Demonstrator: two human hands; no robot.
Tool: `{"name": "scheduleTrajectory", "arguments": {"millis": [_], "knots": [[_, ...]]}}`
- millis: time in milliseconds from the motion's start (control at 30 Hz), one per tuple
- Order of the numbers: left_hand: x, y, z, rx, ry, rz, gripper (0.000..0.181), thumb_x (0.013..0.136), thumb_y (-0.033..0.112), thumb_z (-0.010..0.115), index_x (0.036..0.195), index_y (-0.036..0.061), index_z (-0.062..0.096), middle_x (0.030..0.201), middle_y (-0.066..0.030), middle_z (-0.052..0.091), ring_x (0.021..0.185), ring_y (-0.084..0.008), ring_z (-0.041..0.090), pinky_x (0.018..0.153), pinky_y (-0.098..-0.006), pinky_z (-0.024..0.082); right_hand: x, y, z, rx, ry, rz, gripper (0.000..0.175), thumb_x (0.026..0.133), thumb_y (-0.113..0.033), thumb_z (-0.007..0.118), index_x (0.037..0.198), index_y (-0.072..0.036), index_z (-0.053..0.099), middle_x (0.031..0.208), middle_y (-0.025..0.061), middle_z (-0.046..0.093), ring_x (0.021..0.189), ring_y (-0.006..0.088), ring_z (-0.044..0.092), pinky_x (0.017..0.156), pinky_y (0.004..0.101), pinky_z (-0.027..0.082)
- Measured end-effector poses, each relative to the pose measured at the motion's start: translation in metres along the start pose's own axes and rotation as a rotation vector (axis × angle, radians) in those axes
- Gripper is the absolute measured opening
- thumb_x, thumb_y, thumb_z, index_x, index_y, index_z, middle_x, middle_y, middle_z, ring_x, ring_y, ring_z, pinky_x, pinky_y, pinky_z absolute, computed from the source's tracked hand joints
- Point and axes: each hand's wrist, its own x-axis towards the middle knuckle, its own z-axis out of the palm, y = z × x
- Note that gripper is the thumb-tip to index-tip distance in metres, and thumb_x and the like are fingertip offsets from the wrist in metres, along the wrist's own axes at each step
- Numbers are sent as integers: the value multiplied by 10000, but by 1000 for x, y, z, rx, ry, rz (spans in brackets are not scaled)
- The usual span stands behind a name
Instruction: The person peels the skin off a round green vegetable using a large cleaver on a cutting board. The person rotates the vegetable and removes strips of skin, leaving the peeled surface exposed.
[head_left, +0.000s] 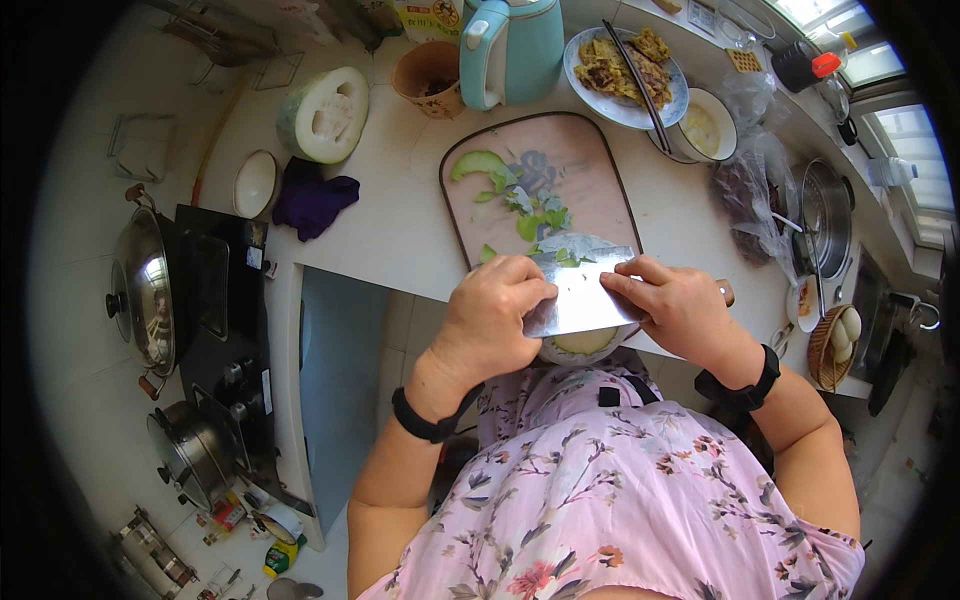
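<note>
A broad steel cleaver (581, 296) lies across a pale green winter melon piece (585, 341), whose far side shows beyond the blade. My left hand (499, 311) pinches the blade's left end. At its right end, my right hand (667, 300) grips the blade, with the wooden handle end (726, 293) showing past the fingers. Peeled green rind pieces (484, 165) are scattered on the pink cutting board (600, 172), and small bits cling to the blade's far edge. The melon's near end hangs past the counter edge, close to my body.
A cut winter melon half (326, 116), a white bowl (256, 184) and a purple cloth (319, 202) stand at the left. Behind the board are a paper tub (431, 79), a blue kettle (525, 56) and a plate of fried food (592, 97) with chopsticks. A lidded wok (150, 292) sits on the stove.
</note>
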Motion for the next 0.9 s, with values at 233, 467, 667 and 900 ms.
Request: {"name": "scheduleTrajectory", "arguments": {"millis": [233,467,667,900], "knots": [[21,-17,-6,-99,-108,-150,315,724,-18,715,1022,31,802,991,-85,741,929,-262,728,830,-353,585,51,24,-7,60,-222,63,429,868,-67,730,1274,-193,789,1124,32,741,912,337,750,766,471,608],[2,-2,-14,-19,36,-118,254,751,-26,697,976,32,802,985,-96,758,855,-280,734,785,-360,592,39,19,-14,-33,-75,-138,440,869,-105,747,1293,-216,778,1157,2,750,871,286,756,740,431,611],[-36,35,20,104,260,-74,243,749,-4,778,983,58,788,1022,-75,746,965,-320,728,836,-441,590,12,9,-17,-221,-51,-315,398,892,-180,756,1290,-187,771,1161,-18,747,811,175,765,700,351,606],[-32,33,18,62,257,-102,263,735,-3,794,989,65,780,996,-67,737,933,-310,729,815,-426,582,22,4,-29,-195,-102,-285,412,873,-186,761,1285,-184,775,1169,-18,757,804,161,763,688,332,600]]}}
